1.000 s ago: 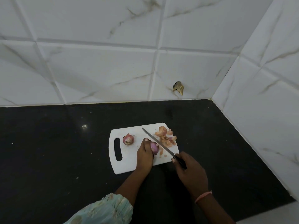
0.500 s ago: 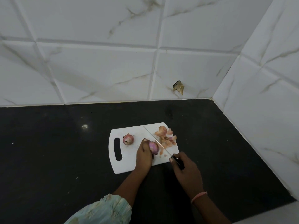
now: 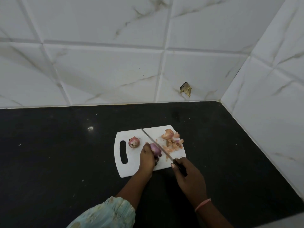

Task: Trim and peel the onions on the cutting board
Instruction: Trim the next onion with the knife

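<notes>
On the cutting board (image 3: 131,170), your left hand (image 3: 146,157) grips a purple onion (image 3: 155,149); your right hand (image 3: 189,176) grips the knife (image 3: 156,143) against it.

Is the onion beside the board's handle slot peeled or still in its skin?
Still in its skin: the onion shows a dull papery coat, lying untouched on the cutting board.
</notes>
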Demonstrator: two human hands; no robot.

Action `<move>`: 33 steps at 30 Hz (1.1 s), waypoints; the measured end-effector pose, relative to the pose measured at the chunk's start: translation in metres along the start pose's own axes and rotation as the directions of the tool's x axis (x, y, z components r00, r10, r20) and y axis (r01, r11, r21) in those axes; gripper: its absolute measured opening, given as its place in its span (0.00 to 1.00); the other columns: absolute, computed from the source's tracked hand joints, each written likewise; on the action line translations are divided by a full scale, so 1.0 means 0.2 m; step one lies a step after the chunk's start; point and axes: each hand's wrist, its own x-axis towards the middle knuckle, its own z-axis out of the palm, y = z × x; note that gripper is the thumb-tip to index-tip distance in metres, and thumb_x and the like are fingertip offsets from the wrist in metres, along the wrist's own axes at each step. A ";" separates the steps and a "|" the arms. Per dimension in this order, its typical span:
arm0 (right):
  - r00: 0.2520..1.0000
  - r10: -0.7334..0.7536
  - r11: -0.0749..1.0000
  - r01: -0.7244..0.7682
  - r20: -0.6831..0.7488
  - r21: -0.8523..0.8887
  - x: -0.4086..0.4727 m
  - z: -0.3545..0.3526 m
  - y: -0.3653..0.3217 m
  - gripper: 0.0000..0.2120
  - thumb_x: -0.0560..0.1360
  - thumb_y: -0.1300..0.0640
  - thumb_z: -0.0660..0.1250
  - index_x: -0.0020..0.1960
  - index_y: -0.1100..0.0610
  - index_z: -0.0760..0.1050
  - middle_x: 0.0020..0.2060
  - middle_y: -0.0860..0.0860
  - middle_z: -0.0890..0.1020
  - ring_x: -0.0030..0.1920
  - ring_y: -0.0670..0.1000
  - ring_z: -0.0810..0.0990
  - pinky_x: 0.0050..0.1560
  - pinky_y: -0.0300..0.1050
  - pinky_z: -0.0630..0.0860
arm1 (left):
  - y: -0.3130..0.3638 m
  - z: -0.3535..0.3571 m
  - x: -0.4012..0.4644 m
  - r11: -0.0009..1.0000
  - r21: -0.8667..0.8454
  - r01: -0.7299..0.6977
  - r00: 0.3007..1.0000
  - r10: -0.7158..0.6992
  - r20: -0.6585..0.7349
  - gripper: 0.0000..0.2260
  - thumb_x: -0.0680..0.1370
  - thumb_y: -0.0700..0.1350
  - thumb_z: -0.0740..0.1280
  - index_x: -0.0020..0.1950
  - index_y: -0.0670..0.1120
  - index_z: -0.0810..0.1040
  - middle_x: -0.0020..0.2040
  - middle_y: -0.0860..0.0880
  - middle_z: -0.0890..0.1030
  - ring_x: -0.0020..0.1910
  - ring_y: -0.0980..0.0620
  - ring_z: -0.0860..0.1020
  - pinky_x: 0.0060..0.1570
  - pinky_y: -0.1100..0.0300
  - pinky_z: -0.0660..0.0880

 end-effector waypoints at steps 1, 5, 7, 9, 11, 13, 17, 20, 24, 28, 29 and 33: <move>1.000 0.011 1.000 -0.011 0.000 -0.010 0.01 0.00 0.01 0.02 0.77 0.48 0.66 0.46 0.44 0.74 0.37 0.41 0.77 0.42 0.41 0.77 0.37 0.35 0.73 | 0.00 0.00 0.00 1.000 -0.008 0.016 1.000 -0.016 -0.006 0.21 0.85 0.51 0.47 0.47 0.42 0.75 0.33 0.44 0.79 0.28 0.52 0.69 0.28 0.62 0.67; 1.000 0.014 1.000 -0.014 -0.010 0.004 0.01 -0.01 0.02 0.03 0.77 0.49 0.66 0.50 0.44 0.75 0.40 0.41 0.78 0.44 0.40 0.77 0.41 0.37 0.76 | -0.01 0.00 0.01 1.000 0.008 0.015 1.000 -0.015 0.002 0.23 0.85 0.53 0.47 0.50 0.40 0.75 0.34 0.43 0.80 0.28 0.52 0.70 0.27 0.62 0.68; 1.000 -0.027 0.999 0.027 -0.009 0.029 0.00 -0.01 0.00 0.04 0.77 0.50 0.67 0.51 0.45 0.76 0.41 0.40 0.79 0.44 0.39 0.78 0.42 0.35 0.75 | -0.01 0.00 0.00 0.999 0.034 -0.019 1.000 0.018 0.003 0.20 0.85 0.50 0.46 0.48 0.43 0.73 0.35 0.44 0.79 0.29 0.53 0.69 0.28 0.63 0.67; 0.997 -0.076 0.997 0.076 0.002 0.023 -0.01 0.00 -0.01 0.05 0.77 0.50 0.67 0.52 0.46 0.77 0.41 0.38 0.79 0.43 0.39 0.78 0.41 0.32 0.73 | -0.01 0.00 -0.01 0.996 0.073 -0.047 0.999 0.047 0.008 0.18 0.86 0.48 0.46 0.47 0.45 0.72 0.37 0.45 0.76 0.31 0.53 0.69 0.29 0.63 0.68; 0.996 -0.087 0.996 0.087 0.016 0.010 -0.02 0.01 -0.01 0.05 0.77 0.48 0.66 0.52 0.46 0.76 0.40 0.37 0.78 0.43 0.38 0.78 0.40 0.30 0.72 | -0.01 0.00 -0.01 0.996 0.075 -0.054 0.999 0.053 0.010 0.18 0.86 0.47 0.46 0.47 0.46 0.72 0.37 0.45 0.74 0.31 0.52 0.69 0.30 0.63 0.68; 0.996 -0.089 0.996 0.089 0.021 0.008 -0.02 0.02 0.00 0.05 0.78 0.48 0.65 0.52 0.46 0.76 0.40 0.37 0.77 0.43 0.39 0.77 0.40 0.31 0.71 | 0.00 0.00 -0.02 0.997 0.052 -0.057 0.998 0.056 0.009 0.17 0.85 0.46 0.46 0.46 0.45 0.71 0.35 0.46 0.73 0.30 0.52 0.68 0.30 0.62 0.66; 0.996 -0.092 0.996 0.092 0.009 0.005 -0.01 0.02 -0.01 0.05 0.78 0.48 0.65 0.52 0.46 0.76 0.41 0.38 0.78 0.43 0.39 0.78 0.40 0.31 0.72 | 0.00 0.00 -0.02 0.997 0.034 -0.068 0.998 0.068 0.014 0.16 0.85 0.45 0.47 0.44 0.43 0.69 0.34 0.46 0.72 0.30 0.52 0.67 0.29 0.61 0.64; 0.997 -0.081 0.997 0.081 -0.006 0.008 -0.01 0.01 -0.01 0.03 0.77 0.49 0.66 0.51 0.46 0.77 0.39 0.38 0.78 0.42 0.40 0.78 0.39 0.31 0.72 | 0.00 0.00 -0.03 0.998 0.027 -0.062 0.998 0.062 0.026 0.16 0.84 0.45 0.47 0.43 0.42 0.69 0.34 0.45 0.71 0.29 0.53 0.66 0.28 0.61 0.63; 1.000 0.002 0.998 -0.001 -0.013 0.057 -0.01 -0.01 0.00 0.01 0.77 0.49 0.65 0.48 0.44 0.74 0.38 0.40 0.78 0.41 0.41 0.78 0.39 0.34 0.74 | 0.01 -0.01 -0.03 0.999 -0.019 -0.033 0.999 0.033 0.025 0.19 0.85 0.49 0.48 0.46 0.42 0.73 0.32 0.45 0.76 0.26 0.54 0.67 0.26 0.63 0.65; 0.988 0.152 0.987 -0.151 -0.020 0.053 0.02 -0.07 0.10 0.04 0.78 0.50 0.64 0.47 0.41 0.70 0.38 0.46 0.79 0.39 0.40 0.79 0.39 0.45 0.79 | 0.01 -0.02 -0.04 0.999 -0.049 -0.005 0.998 0.008 0.059 0.21 0.84 0.53 0.51 0.42 0.43 0.74 0.28 0.47 0.76 0.24 0.55 0.68 0.26 0.63 0.65; 0.986 0.164 0.985 -0.162 -0.026 0.051 0.02 -0.09 0.11 0.04 0.78 0.51 0.64 0.47 0.41 0.70 0.38 0.46 0.79 0.39 0.40 0.79 0.38 0.45 0.79 | 0.01 -0.02 -0.04 0.999 -0.043 0.002 0.997 0.001 0.080 0.21 0.84 0.54 0.51 0.42 0.43 0.75 0.29 0.47 0.76 0.24 0.55 0.68 0.26 0.63 0.66; 0.970 0.232 0.965 -0.221 -0.070 0.138 0.02 -0.11 0.10 0.02 0.79 0.50 0.63 0.49 0.43 0.71 0.37 0.47 0.80 0.37 0.41 0.79 0.36 0.44 0.77 | 0.00 -0.05 -0.02 0.997 -0.068 -0.042 0.979 0.054 0.197 0.13 0.80 0.52 0.59 0.49 0.45 0.77 0.48 0.41 0.80 0.37 0.50 0.76 0.34 0.58 0.73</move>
